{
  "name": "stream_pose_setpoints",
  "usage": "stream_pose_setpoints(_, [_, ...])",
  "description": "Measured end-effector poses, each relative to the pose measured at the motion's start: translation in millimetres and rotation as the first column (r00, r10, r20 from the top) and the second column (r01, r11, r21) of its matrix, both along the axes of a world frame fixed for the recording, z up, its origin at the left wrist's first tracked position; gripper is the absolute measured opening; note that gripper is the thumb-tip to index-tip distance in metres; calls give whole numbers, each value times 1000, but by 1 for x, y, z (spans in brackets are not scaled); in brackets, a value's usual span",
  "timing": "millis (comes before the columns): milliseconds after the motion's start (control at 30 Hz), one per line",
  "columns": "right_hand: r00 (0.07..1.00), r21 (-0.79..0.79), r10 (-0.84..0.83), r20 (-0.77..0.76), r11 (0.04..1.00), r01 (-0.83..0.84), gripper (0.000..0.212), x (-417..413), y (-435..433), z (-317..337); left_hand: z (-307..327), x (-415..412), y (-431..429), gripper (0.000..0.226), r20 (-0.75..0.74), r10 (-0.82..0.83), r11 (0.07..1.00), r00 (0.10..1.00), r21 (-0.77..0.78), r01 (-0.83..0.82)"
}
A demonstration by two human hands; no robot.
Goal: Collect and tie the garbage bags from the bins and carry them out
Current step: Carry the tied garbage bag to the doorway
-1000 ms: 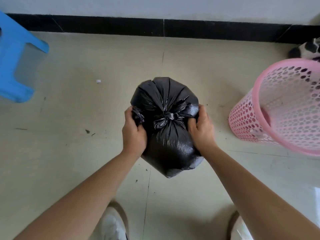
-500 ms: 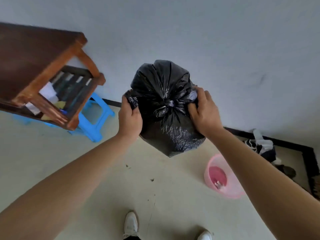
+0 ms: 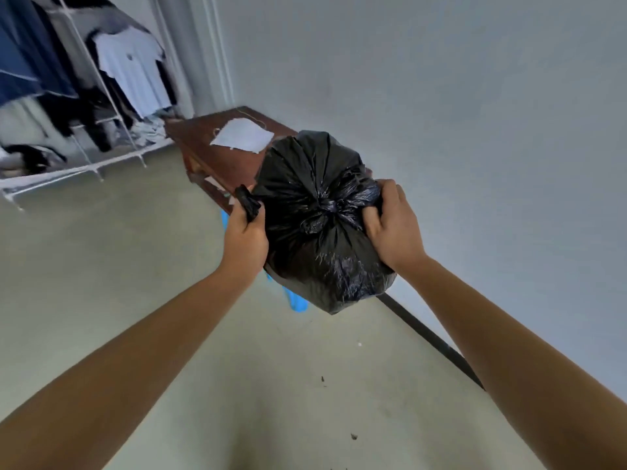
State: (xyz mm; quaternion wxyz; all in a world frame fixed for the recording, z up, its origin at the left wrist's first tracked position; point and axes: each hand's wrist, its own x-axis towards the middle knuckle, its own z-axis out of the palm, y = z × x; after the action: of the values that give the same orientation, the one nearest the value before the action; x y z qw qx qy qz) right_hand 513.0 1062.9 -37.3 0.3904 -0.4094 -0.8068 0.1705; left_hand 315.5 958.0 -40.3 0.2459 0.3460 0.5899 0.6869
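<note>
A full black garbage bag (image 3: 315,184) hangs in the air in front of me, held between both hands. Its mouth is gathered into a knot (image 3: 322,212) facing me. My left hand (image 3: 246,239) is closed around a twisted tail of the bag's plastic on the left side. On the bag's right side, my right hand (image 3: 393,228) grips bunched plastic beside the knot. No bin is in view.
A dark wooden table (image 3: 217,154) with a white cloth (image 3: 242,135) on it stands behind the bag against the grey wall. A blue stool (image 3: 297,301) peeks out below the bag. A white clothes rack (image 3: 84,113) with hanging garments fills the upper left. Beige floor stretches below.
The bag has been lifted from the floor to chest height, both hands keeping their grip. The view has swung up and left; the pink bin has left the frame and the clothes rack has appeared.
</note>
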Motion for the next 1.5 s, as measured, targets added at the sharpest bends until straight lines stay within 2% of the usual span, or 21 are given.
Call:
stream_pose_setpoints(233, [963, 22, 259, -67, 966, -258, 9, -266, -15, 41, 34, -239, -62, 33, -5, 155, 984, 988, 89, -154])
stream_pose_setpoints(433, [891, -45, 420, -172, 900, -433, 9, -463, -39, 40, 34, -400, -109, 35, 14, 375, 926, 927, 49, -375])
stream_pose_setpoints(633, [805, -106, 548, -229, 808, -580, 30, -610, -40, 31, 22, -513, -130, 36, 75, 517, 851, 852, 59, -522])
stream_pose_setpoints(733, [768, -139, 595, -235, 762, -633, 37, -684, -32, 21, 14, -568, -130, 36, 76, 563, 821, 823, 55, -568])
stream_pose_setpoints(933, [663, -141, 685, -303, 656, -742, 32, -848, 6, 12, 15, -713, -101, 35, 34, 660, 749, 751, 42, -661])
stream_pose_setpoints(1133, [563, -118, 761, -322, 558, -821, 22, -1014, 37, 39, 42, -854, -78, 40, 36, 728, 684, 684, 13, -729])
stream_pose_setpoints(1333, [471, -149, 815, -338, 448, -881, 30, -1175, 3, 47, 52, -981, -109, 35, 127, 806, 583, 578, 2, -813])
stream_pose_setpoints(1500, [374, -102, 863, -339, 361, -927, 27, -1323, -51, 50, 57, -1103, -156, 27, 135, 844, 517, 520, 56, -854])
